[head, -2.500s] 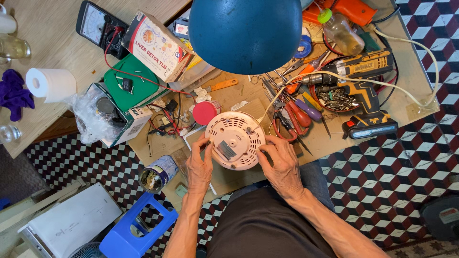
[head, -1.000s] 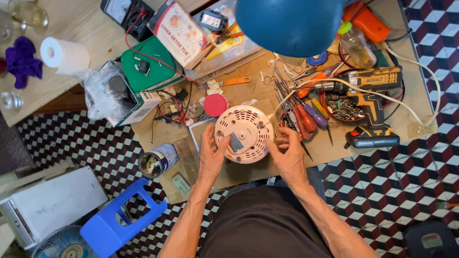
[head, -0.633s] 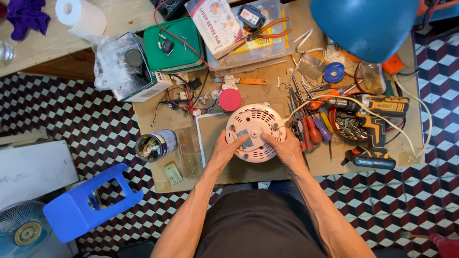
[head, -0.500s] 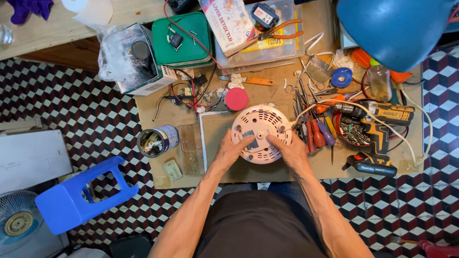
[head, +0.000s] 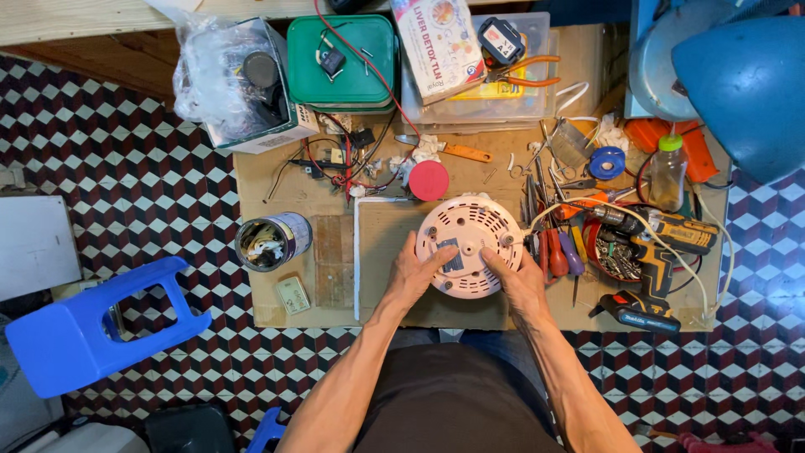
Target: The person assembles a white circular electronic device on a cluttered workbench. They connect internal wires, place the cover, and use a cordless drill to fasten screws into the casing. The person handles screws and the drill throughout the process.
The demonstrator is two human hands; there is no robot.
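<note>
A cluttered cardboard-topped workbench stands over a checkered floor; at its near edge lies a round white vented appliance base. The left hand and right hand grasp its rim, fingers pressed onto its face, beside screwdrivers and a cordless drill

We are in a small repair workshop: a cordless drill at three o'clock, screwdrivers, loose wires at eleven crowd the workbench.
</note>
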